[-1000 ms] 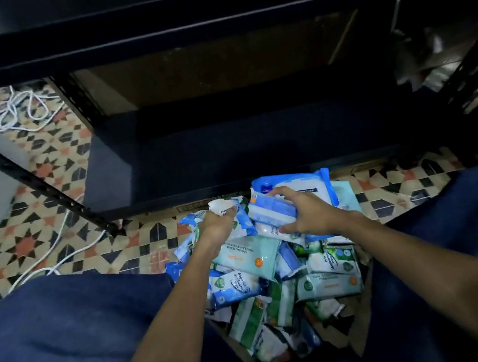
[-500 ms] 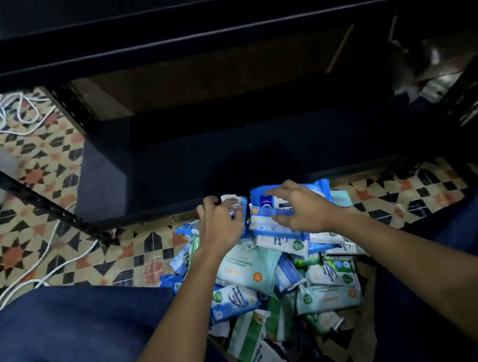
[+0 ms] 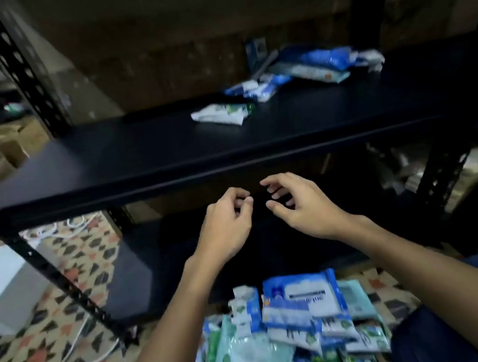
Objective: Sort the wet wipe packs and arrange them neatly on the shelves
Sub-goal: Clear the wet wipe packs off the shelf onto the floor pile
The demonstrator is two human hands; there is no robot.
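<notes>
Your left hand (image 3: 224, 231) and right hand (image 3: 303, 207) hang side by side just below the shelf (image 3: 131, 155) edge, fingers loosely curled, holding nothing. The pile of wet wipe packs (image 3: 291, 337) lies on the floor between your knees; several packs (image 3: 287, 79) lie scattered on the shelf.
</notes>
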